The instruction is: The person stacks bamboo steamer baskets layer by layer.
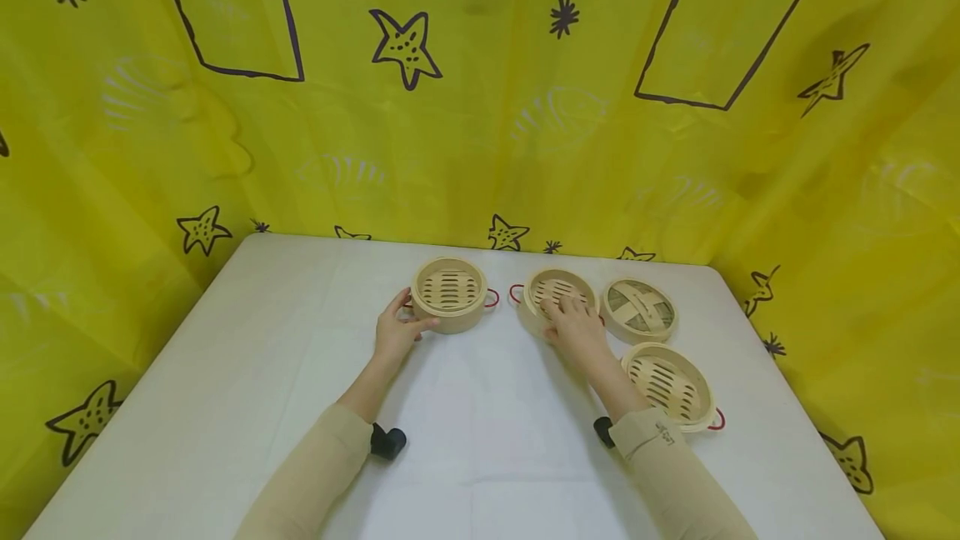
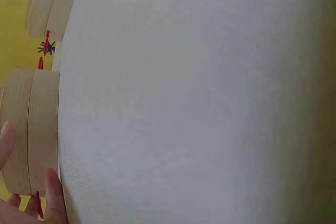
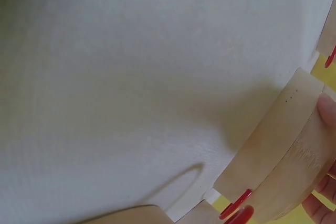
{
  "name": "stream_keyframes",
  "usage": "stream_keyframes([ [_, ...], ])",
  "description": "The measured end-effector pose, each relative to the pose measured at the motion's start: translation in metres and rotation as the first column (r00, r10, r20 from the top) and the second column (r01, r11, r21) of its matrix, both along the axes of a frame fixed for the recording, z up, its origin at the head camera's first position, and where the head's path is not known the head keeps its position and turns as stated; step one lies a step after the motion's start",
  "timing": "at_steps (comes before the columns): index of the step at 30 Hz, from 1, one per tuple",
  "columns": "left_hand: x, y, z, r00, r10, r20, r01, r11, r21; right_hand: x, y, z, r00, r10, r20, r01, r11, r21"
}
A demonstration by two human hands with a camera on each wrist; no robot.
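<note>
Left hand [image 1: 395, 332] fingers curl around left steamer basket [image 1: 450, 293]; right hand [image 1: 573, 325] fingers grip middle basket [image 1: 558, 290], tilting it off the counter [image 1: 225, 407]. Lid [image 1: 639, 309] and third basket [image 1: 670, 384] sit right of the right-hand fingers. Nothing stacked yet.
</note>
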State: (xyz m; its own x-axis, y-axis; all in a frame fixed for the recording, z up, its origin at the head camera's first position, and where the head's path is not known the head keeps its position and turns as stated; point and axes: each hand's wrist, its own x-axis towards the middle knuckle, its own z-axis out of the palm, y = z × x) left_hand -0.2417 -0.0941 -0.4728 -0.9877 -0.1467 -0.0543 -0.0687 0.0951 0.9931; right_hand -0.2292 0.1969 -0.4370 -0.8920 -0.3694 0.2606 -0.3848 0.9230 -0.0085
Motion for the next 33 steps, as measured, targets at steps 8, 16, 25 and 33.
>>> stream_keyframes([
  [8,-0.0015,0.0,-0.0001,1.0,0.005,-0.007,-0.005,1.0,-0.007,0.0006,-0.0017,0.0006,1.0,0.001,-0.002,-0.001,1.0,0.007],
  [16,-0.001,-0.0003,-0.0001,1.0,0.008,-0.001,-0.008,1.0,-0.015,0.0013,-0.002,0.0009,1.0,0.005,0.022,-0.005,1.0,0.001],
  [25,-0.0002,-0.0013,0.0004,1.0,0.005,-0.003,-0.005,1.0,-0.009,0.0021,-0.0022,0.0024,1.0,0.007,0.021,-0.007,1.0,-0.008],
  [33,-0.002,-0.0019,-0.0016,1.0,0.01,0.002,-0.01,1.0,0.009,-0.001,0.0001,0.0093,0.998,-0.007,0.054,0.01,0.999,-0.04],
])
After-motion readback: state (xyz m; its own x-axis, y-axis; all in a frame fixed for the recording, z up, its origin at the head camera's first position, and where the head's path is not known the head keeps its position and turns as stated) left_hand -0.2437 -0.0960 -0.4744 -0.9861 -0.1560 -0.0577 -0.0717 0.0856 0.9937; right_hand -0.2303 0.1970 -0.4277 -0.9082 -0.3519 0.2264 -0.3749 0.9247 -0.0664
